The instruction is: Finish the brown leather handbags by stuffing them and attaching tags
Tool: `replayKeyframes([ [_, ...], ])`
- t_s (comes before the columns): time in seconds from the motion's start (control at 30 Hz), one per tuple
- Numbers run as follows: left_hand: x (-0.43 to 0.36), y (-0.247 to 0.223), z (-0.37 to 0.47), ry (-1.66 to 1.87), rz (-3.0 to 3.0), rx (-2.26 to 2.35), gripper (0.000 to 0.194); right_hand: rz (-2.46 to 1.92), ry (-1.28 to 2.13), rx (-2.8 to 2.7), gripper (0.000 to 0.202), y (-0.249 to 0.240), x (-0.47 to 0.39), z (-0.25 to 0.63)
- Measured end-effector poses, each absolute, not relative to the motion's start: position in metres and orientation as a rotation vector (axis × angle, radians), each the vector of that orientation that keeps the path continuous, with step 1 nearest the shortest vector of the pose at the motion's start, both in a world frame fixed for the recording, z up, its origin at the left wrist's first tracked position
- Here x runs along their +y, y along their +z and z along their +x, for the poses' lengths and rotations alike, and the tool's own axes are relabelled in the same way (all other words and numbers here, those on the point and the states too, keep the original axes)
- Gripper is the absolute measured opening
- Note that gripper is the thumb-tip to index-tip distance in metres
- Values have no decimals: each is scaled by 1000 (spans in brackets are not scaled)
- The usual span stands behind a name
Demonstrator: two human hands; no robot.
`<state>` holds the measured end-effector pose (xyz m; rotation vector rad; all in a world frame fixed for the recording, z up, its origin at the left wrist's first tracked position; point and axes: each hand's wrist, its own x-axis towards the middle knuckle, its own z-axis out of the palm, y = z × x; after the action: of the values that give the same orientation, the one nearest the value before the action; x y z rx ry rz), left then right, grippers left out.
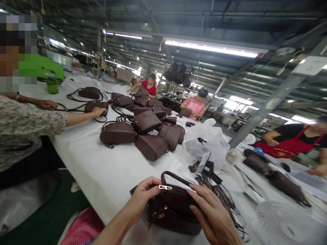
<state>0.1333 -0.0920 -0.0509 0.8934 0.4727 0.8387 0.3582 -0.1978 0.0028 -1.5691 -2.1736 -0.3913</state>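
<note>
I hold a small dark brown handbag (173,207) at the near edge of the white table (102,166). My left hand (144,197) grips its left end, fingers by the gold zipper pull (165,187). My right hand (214,217) lies over the bag's right side, fingers curved on its top. The bag's handle (176,177) arches up between both hands.
A heap of brown handbags (148,132) covers the table's middle. A white plastic bag (206,143) and black tags (206,170) lie ahead of me. A white fan (288,221) sits at right. A co-worker's hand (98,111) touches a bag at left; other people work farther off.
</note>
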Motion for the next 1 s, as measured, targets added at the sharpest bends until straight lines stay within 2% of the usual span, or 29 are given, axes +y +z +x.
replayKeyframes([
  [0.1, -93, -51, 136, 829, 873, 446, 26, -1454, -309, -2204, 30, 16, -180, 330],
  [0.27, -96, -49, 137, 841, 921, 368, 25, -1433, -137, -2212, 34, 20, -163, 294],
  [0.43, -101, -54, 140, 816, 872, 241, 27, -1412, 11, -2199, 19, 23, -162, 279],
  [0.53, -104, -57, 145, 754, 812, 141, 28, -1350, 145, -2202, 19, 29, -162, 284],
  [0.73, -108, -53, 154, 785, 827, 74, 32, -1381, -241, -1995, 17, 26, -172, 297],
  [0.83, -112, -50, 159, 783, 902, 85, 36, -1488, -178, -1804, 12, 16, -183, 297],
  [1.0, -121, -44, 169, 749, 919, 96, 33, -1443, -230, -1715, 17, 6, -190, 292],
])
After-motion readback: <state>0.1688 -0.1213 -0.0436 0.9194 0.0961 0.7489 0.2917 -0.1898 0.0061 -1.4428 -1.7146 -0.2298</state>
